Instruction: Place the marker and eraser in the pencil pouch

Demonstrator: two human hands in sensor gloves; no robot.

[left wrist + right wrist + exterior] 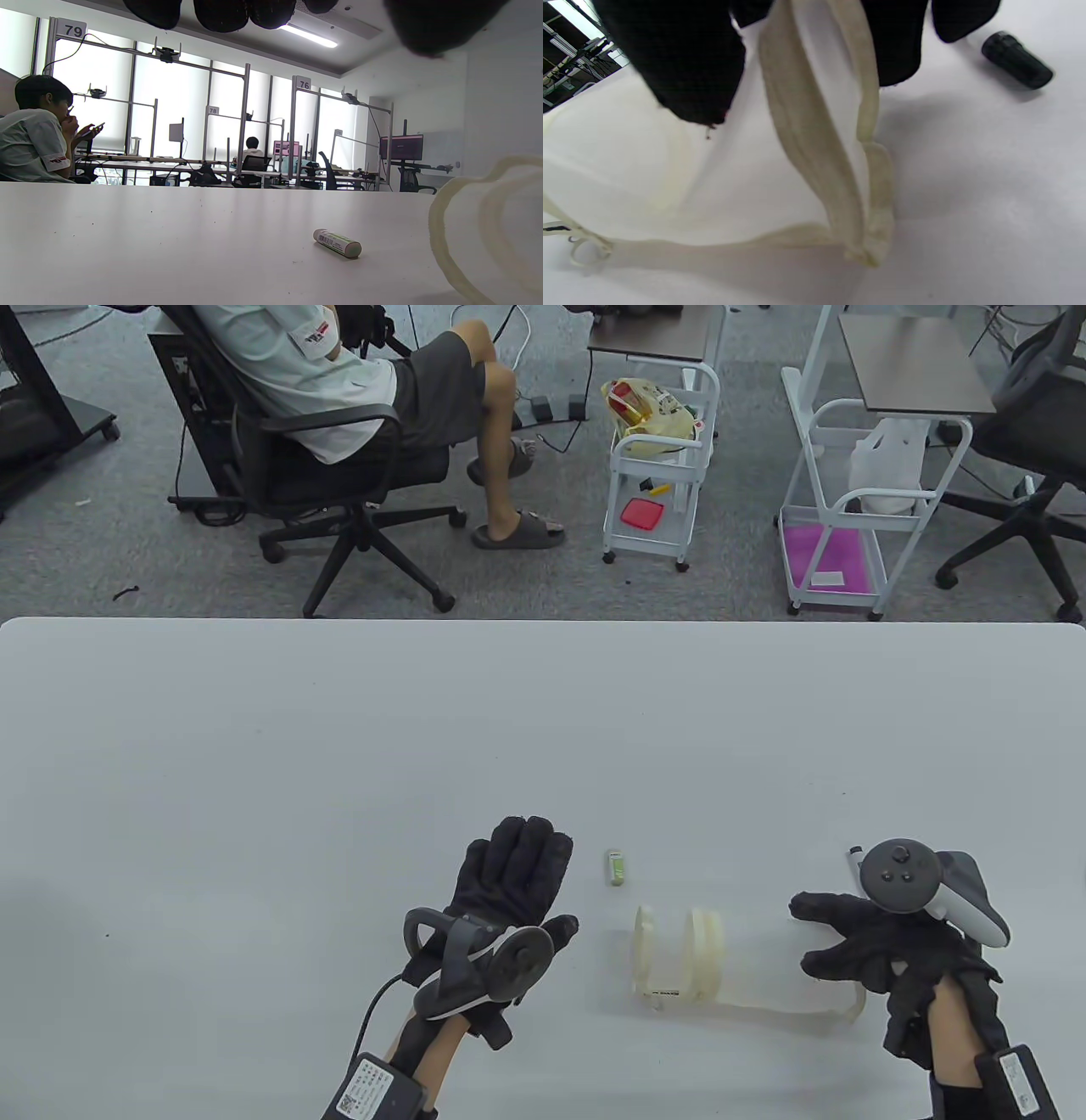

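Note:
The clear pencil pouch [679, 960] with cream zip bands lies on the white table [339, 746], its mouth open to the left. My right hand [836, 937] grips its right end; in the right wrist view the zip band [814, 140] runs up between my thumb and fingers [683, 63]. The eraser [617, 866], a small green and white stick, lies just left of the pouch; it also shows in the left wrist view [337, 242]. My left hand [519, 874] rests flat and empty left of the eraser. The marker [853, 858] peeks out behind my right tracker; its black end [1016, 65] lies on the table.
The table's far edge [543, 621] runs across the view. Beyond it a person sits in an office chair [339, 475], and two white carts [653, 475] stand on the floor. The pouch's rim [445, 237] shows at the right of the left wrist view.

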